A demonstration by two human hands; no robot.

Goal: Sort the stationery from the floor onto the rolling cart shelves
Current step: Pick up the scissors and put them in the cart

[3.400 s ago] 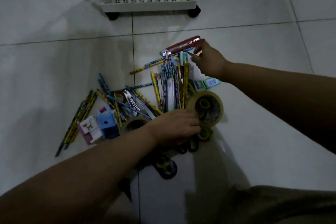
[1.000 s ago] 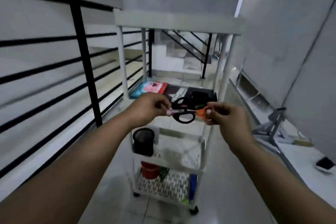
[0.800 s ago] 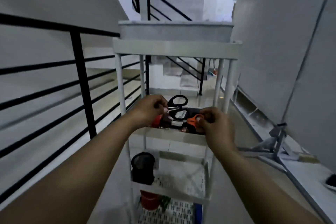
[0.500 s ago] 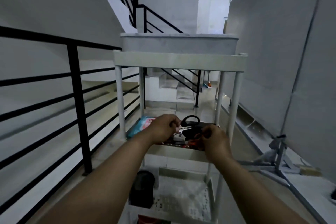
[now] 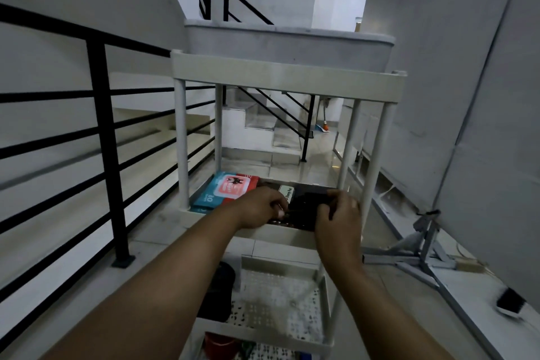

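both bare forearms stretched forward from the lower edge of the view, coming closer together toward the hands. left hand point(image 5: 257, 207) with back facing up, fingers curled, fingertips pinching something small and not clear. right hand point(image 5: 340, 218) just beside it, back toward the camera, fingers curled forward and down, thumb side toward the left hand. hands near each other at the fingertips, wrists apart. not possible to tell what the right hand grips.
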